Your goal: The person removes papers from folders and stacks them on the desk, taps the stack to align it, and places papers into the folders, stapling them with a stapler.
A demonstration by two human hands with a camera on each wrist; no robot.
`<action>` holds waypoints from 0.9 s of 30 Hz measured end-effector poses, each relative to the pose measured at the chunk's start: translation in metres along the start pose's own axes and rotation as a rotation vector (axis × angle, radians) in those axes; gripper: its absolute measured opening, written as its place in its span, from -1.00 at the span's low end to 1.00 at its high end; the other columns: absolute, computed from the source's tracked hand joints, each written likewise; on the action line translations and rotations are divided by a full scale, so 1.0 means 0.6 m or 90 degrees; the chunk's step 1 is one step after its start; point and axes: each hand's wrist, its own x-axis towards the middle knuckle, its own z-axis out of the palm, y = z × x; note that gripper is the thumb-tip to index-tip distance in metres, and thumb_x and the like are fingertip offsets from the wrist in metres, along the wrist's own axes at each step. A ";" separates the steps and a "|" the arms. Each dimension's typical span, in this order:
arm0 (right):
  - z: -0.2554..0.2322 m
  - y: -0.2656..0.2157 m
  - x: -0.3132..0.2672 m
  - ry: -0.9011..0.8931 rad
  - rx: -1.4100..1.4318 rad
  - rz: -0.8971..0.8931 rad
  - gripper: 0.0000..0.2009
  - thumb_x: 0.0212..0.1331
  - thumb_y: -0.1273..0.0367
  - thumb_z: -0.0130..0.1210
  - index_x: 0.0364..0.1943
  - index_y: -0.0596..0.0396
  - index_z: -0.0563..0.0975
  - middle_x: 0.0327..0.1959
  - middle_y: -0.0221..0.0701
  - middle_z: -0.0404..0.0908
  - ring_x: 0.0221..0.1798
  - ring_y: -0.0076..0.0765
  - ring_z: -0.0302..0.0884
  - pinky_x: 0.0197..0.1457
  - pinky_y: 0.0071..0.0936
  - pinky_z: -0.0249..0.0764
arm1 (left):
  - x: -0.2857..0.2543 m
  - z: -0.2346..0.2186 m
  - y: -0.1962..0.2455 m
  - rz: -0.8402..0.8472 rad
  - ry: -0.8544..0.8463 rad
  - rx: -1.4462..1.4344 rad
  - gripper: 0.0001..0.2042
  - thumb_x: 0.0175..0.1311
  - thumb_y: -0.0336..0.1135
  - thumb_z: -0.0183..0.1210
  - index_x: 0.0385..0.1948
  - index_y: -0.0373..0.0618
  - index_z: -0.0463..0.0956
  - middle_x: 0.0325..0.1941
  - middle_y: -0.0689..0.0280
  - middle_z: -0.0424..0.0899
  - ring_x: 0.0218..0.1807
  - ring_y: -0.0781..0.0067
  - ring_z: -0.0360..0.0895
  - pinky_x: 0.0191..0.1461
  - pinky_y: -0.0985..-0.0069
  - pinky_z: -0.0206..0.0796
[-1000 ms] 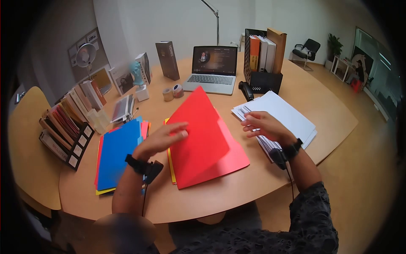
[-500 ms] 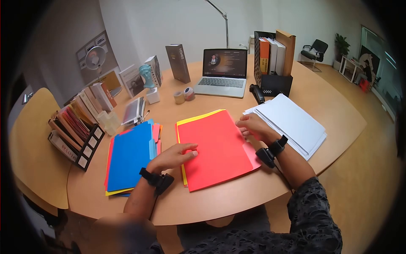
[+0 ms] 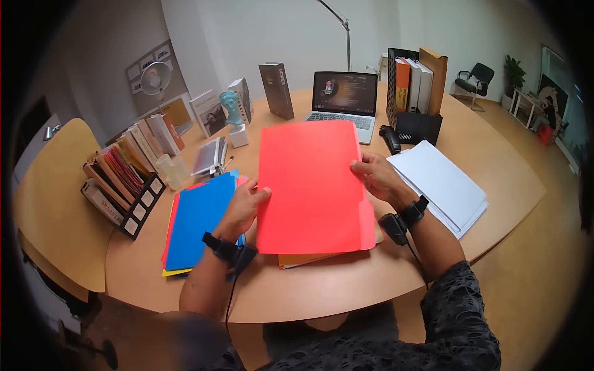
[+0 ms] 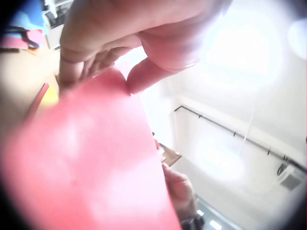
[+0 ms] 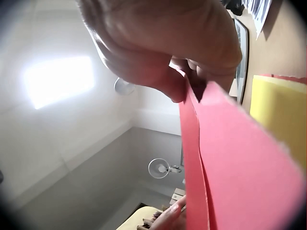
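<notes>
A red file folder (image 3: 312, 191) is lifted and tilted toward me over the middle of the table. My left hand (image 3: 244, 207) pinches its left edge, with the thumb on the front face. On the opposite edge, my right hand (image 3: 382, 176) grips it the same way. In the right wrist view, two layers of the red folder (image 5: 244, 153) part slightly below the thumb. Beneath the folder, a yellow folder (image 5: 276, 110) lies on the table with a red edge behind it. The left wrist view shows the fingers behind the red sheet.
To the left lies a pile of folders topped by a blue folder (image 3: 201, 210). A stack of white paper (image 3: 439, 185) is at the right, near a black telephone (image 3: 417, 130). A laptop (image 3: 343, 93), a blue bust (image 3: 231, 111) and book rows (image 3: 127, 157) stand farther back.
The red folder's raised cover came down, and the folder lay flat on the yellow one. Both hands then took its side edges and raised it off the pile.
</notes>
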 end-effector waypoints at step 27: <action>-0.065 0.002 -0.013 0.122 -0.093 0.216 -0.73 0.42 0.26 -0.05 -0.07 0.23 0.38 -0.14 -0.19 0.37 -0.11 -0.23 0.46 -0.12 -0.18 0.64 | -0.076 -0.246 -0.020 0.061 0.100 0.432 -0.62 0.38 -0.22 0.13 0.05 -0.37 0.50 -0.06 0.23 0.65 0.02 0.39 0.56 0.10 0.48 0.38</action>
